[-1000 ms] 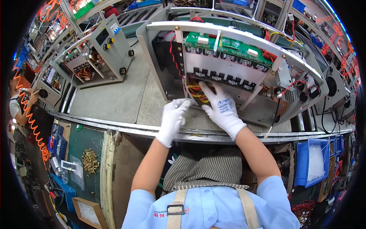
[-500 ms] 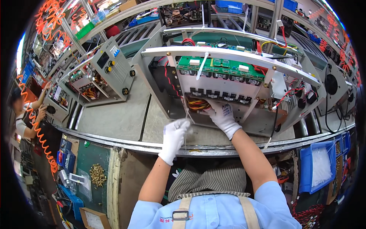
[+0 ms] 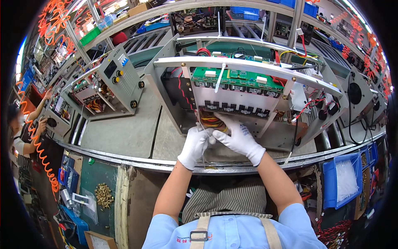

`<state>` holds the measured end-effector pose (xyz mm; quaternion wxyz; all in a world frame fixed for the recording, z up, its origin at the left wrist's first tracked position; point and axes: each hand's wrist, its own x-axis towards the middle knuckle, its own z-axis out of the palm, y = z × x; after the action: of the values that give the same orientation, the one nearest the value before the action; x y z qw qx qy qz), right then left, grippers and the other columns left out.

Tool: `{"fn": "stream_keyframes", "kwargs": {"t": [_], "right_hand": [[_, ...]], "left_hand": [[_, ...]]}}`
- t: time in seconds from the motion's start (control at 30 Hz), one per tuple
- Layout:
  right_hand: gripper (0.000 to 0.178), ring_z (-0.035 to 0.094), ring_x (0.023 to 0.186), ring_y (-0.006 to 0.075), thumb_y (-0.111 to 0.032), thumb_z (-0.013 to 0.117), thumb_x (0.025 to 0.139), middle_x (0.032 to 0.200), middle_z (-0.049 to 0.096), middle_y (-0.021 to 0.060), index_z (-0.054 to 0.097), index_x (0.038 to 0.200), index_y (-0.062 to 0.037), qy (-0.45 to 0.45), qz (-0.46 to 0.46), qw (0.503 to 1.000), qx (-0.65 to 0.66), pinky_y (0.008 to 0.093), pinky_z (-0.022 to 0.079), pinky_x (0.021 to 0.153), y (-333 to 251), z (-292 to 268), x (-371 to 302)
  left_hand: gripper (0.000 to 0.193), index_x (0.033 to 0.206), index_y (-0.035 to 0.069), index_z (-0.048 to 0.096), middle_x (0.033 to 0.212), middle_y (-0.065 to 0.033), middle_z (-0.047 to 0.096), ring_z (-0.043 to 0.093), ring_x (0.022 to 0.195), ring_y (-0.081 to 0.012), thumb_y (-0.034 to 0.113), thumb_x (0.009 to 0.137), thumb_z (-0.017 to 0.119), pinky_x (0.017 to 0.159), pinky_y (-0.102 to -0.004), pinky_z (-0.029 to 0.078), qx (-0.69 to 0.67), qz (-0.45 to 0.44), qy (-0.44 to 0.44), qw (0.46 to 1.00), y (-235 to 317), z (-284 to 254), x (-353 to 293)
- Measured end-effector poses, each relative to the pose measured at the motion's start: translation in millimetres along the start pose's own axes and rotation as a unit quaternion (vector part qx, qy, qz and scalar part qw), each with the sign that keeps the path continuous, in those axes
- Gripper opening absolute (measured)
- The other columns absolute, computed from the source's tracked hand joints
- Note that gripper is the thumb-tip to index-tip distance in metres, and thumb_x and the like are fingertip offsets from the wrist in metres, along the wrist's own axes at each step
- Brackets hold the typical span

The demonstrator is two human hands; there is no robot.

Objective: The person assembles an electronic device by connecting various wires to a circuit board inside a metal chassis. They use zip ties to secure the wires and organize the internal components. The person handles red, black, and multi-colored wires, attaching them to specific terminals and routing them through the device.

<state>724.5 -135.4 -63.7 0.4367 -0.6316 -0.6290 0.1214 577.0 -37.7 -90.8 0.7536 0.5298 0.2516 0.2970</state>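
Observation:
An open metal machine chassis point(image 3: 253, 62) stands before me, with a green circuit board point(image 3: 236, 76) near its top. Low in its front opening sits a bundle of yellow, red and black wires point(image 3: 214, 122). My left hand point(image 3: 194, 146), white-gloved, is closed at the left of the bundle and pinches a thin white cable tie point(image 3: 202, 127). My right hand point(image 3: 240, 141), also gloved, curves round the bundle's right side, thumb reaching toward the left fingertips. Its fingers are partly hidden by the wires. Another white cable tie point(image 3: 220, 76) hangs from the upper frame bar.
A second chassis point(image 3: 126, 83) with a front panel stands at the left, with a person beyond it. Below the metal bench edge point(image 3: 166, 162) are brass fittings point(image 3: 104, 196) on a green mat. A blue bin point(image 3: 329, 186) of white ties sits at right. Orange coiled hoses hang left.
My left hand has moved up and right to the wires. My right hand has shifted slightly, its thumb now showing in front, and the two hands are close together.

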Motion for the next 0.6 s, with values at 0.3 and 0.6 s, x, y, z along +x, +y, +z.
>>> {"fn": "stream_keyframes", "kwargs": {"t": [0.3,0.6], "right_hand": [[0.043,0.066,0.079,0.0347,-0.044,0.054,0.091,0.083,0.068,0.0174,0.068,0.096,-0.0038,0.119,0.213,0.97,-0.016,0.0418,0.05,0.073,-15,31,24],[0.048,0.069,0.084,0.0272,-0.05,0.058,0.086,0.09,0.071,0.0134,0.07,0.105,-0.0068,0.128,0.264,0.953,0.08,0.0349,0.051,0.08,-10,39,31]], "left_hand": [[0.008,0.091,0.002,0.06,0.074,0.0013,0.057,0.044,0.055,-0.0031,0.0,0.085,0.055,0.046,-0.0189,0.033,-0.192,0.006,-0.02,0.981,-12,-1,7],[0.009,0.095,0.002,0.061,0.066,-0.0021,0.058,0.038,0.042,-0.0038,0.006,0.089,0.055,0.037,-0.0194,0.027,-0.038,-0.007,-0.013,0.999,-2,-3,9]]}}
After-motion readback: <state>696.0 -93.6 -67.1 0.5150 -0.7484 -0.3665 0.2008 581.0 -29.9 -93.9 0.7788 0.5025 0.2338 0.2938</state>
